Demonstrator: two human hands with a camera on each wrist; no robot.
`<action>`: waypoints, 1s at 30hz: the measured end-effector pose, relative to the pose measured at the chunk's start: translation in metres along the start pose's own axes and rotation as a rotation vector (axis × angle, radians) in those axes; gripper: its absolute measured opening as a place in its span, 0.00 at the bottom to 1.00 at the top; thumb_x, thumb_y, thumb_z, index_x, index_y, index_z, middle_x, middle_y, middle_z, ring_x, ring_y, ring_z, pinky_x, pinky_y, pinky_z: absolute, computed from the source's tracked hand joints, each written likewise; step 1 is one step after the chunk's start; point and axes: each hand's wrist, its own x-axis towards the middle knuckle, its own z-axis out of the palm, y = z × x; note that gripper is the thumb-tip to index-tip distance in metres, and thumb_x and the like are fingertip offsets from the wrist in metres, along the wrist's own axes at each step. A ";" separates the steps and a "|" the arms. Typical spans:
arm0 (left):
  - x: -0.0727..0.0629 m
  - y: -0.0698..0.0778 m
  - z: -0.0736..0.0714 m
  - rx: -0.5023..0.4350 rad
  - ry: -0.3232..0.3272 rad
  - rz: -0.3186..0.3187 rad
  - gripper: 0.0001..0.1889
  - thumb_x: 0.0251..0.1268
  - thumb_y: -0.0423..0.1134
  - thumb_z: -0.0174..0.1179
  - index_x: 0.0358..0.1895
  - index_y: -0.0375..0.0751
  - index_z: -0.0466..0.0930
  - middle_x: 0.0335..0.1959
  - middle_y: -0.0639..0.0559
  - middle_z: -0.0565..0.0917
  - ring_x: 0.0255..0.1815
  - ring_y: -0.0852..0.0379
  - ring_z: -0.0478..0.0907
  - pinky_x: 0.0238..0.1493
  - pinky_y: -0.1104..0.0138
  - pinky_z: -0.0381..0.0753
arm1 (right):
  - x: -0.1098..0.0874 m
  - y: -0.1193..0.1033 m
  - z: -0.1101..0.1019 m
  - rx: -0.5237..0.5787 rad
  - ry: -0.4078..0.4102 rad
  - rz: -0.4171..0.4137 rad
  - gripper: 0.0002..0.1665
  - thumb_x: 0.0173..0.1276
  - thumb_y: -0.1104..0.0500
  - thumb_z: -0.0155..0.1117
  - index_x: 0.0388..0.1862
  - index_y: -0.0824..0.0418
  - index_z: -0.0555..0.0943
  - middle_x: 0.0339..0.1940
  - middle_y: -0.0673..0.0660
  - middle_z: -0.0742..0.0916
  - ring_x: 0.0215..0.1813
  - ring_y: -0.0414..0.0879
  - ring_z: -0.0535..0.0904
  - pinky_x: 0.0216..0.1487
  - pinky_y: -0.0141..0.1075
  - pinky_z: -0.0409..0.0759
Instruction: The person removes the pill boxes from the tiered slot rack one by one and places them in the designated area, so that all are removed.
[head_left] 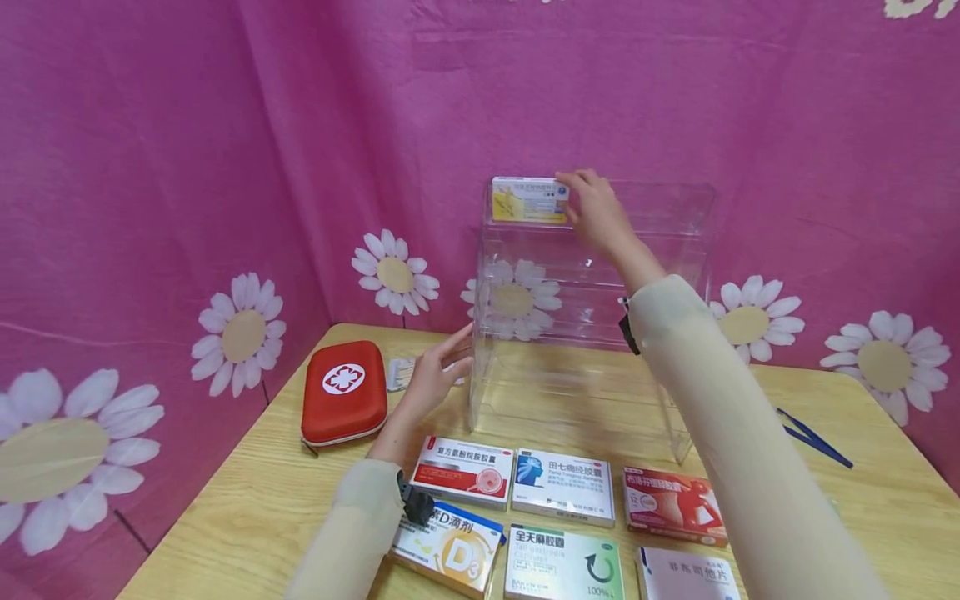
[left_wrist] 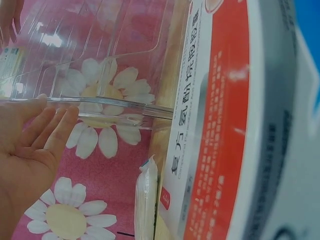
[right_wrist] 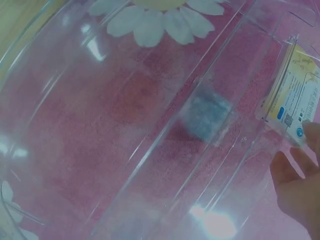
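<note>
A yellow-and-white medicine box (head_left: 528, 202) stands upright at the left end of the top tier of a clear acrylic display rack (head_left: 592, 335). My right hand (head_left: 597, 212) is at the box's right end, fingertips touching it. In the right wrist view, the thumb of that hand (right_wrist: 300, 187) stands apart from the box (right_wrist: 295, 95). Lower down, my left hand (head_left: 435, 371) rests its extended fingers against the rack's left side panel. The left wrist view shows this hand (left_wrist: 32, 150) with its palm turned up beside the rack's edge (left_wrist: 135, 106).
In front of the rack lie several medicine boxes, among them a red-and-white one (head_left: 463, 472), a vitamin D box (head_left: 450, 546) and a green-and-white one (head_left: 562, 565). A red first-aid case (head_left: 345, 392) sits left, with a small clear packet (head_left: 401, 373) beside it. Blue tweezers (head_left: 813, 437) lie right.
</note>
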 end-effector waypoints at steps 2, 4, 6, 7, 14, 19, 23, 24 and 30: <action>0.000 0.000 0.000 -0.001 -0.005 -0.003 0.29 0.68 0.27 0.57 0.72 0.40 0.66 0.63 0.34 0.78 0.63 0.39 0.78 0.57 0.53 0.84 | 0.000 -0.001 0.001 0.011 0.025 0.004 0.28 0.72 0.65 0.56 0.70 0.62 0.69 0.69 0.67 0.72 0.72 0.63 0.65 0.80 0.54 0.59; 0.000 0.001 0.000 0.000 -0.007 -0.005 0.29 0.68 0.27 0.56 0.72 0.41 0.65 0.63 0.35 0.77 0.63 0.39 0.78 0.57 0.54 0.84 | 0.000 -0.002 0.001 0.024 0.057 -0.004 0.25 0.71 0.67 0.56 0.67 0.64 0.72 0.65 0.67 0.74 0.69 0.63 0.68 0.78 0.53 0.62; 0.000 0.002 0.000 0.000 -0.002 -0.006 0.29 0.68 0.27 0.56 0.72 0.42 0.65 0.63 0.35 0.78 0.63 0.40 0.78 0.57 0.55 0.84 | 0.001 -0.005 0.002 0.042 0.096 -0.015 0.22 0.70 0.69 0.56 0.62 0.67 0.74 0.61 0.68 0.75 0.64 0.63 0.71 0.73 0.52 0.69; 0.000 0.002 0.000 -0.001 0.000 -0.004 0.29 0.68 0.27 0.56 0.72 0.41 0.65 0.63 0.35 0.77 0.63 0.39 0.78 0.57 0.55 0.84 | 0.001 -0.006 0.002 0.049 0.114 -0.017 0.20 0.69 0.69 0.56 0.60 0.67 0.75 0.59 0.68 0.75 0.61 0.63 0.73 0.69 0.52 0.73; 0.001 0.005 0.002 -0.006 -0.005 -0.009 0.29 0.69 0.27 0.55 0.73 0.43 0.65 0.64 0.37 0.77 0.63 0.41 0.78 0.58 0.58 0.83 | 0.005 -0.010 0.005 0.066 0.234 -0.001 0.16 0.62 0.76 0.56 0.50 0.70 0.75 0.51 0.69 0.75 0.50 0.64 0.78 0.55 0.53 0.81; 0.003 0.008 0.003 -0.001 -0.014 0.003 0.29 0.69 0.27 0.55 0.73 0.42 0.65 0.64 0.36 0.77 0.63 0.41 0.78 0.59 0.57 0.83 | 0.003 -0.006 0.005 0.111 0.310 -0.020 0.15 0.60 0.78 0.56 0.47 0.72 0.76 0.47 0.70 0.75 0.48 0.63 0.78 0.53 0.51 0.82; 0.005 0.009 0.005 0.001 -0.019 -0.004 0.29 0.69 0.27 0.55 0.73 0.42 0.65 0.64 0.36 0.77 0.63 0.41 0.78 0.59 0.55 0.82 | -0.001 0.000 0.000 0.165 0.365 -0.007 0.14 0.60 0.78 0.58 0.45 0.73 0.77 0.45 0.70 0.75 0.49 0.63 0.80 0.54 0.48 0.84; 0.005 0.009 0.005 0.004 -0.019 -0.005 0.29 0.69 0.27 0.55 0.73 0.42 0.65 0.64 0.36 0.77 0.63 0.40 0.78 0.59 0.55 0.82 | -0.002 0.001 -0.001 0.175 0.379 -0.001 0.13 0.60 0.78 0.58 0.45 0.74 0.77 0.45 0.70 0.75 0.49 0.62 0.80 0.54 0.48 0.85; 0.005 0.010 0.006 0.017 -0.028 -0.009 0.30 0.69 0.28 0.56 0.73 0.43 0.64 0.65 0.36 0.77 0.64 0.41 0.77 0.60 0.56 0.82 | -0.010 0.011 -0.014 0.242 0.454 0.045 0.14 0.59 0.78 0.59 0.45 0.75 0.78 0.39 0.59 0.73 0.47 0.55 0.80 0.55 0.43 0.86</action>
